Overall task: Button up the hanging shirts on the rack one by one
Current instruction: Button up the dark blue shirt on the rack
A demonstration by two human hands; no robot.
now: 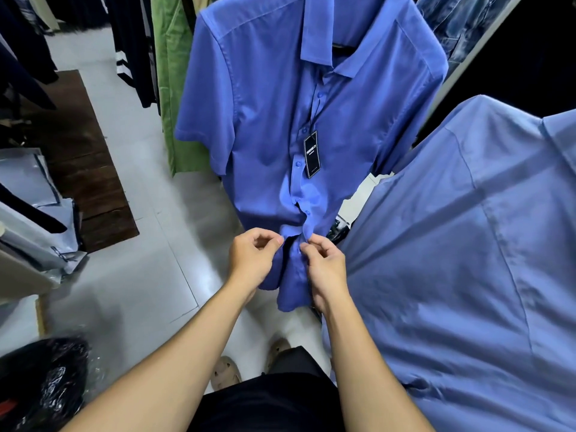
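A bright blue short-sleeved shirt [265,120] hangs in front of me with a black tag [312,154] dangling on its front. Its buttons look fastened from the collar down to about the waist; below that the front is parted. My left hand [254,255] pinches the left edge of the placket near the hem. My right hand [322,263] pinches the right edge beside a small button. The two hands are close together, a narrow dark gap of open shirt between them.
A paler blue shirt [467,260] hangs close on my right. A green garment [174,88] and dark clothes hang behind on the left. Grey bags [37,219] lie at left, a black plastic bag [43,378] at bottom left, on a pale tiled floor [140,275].
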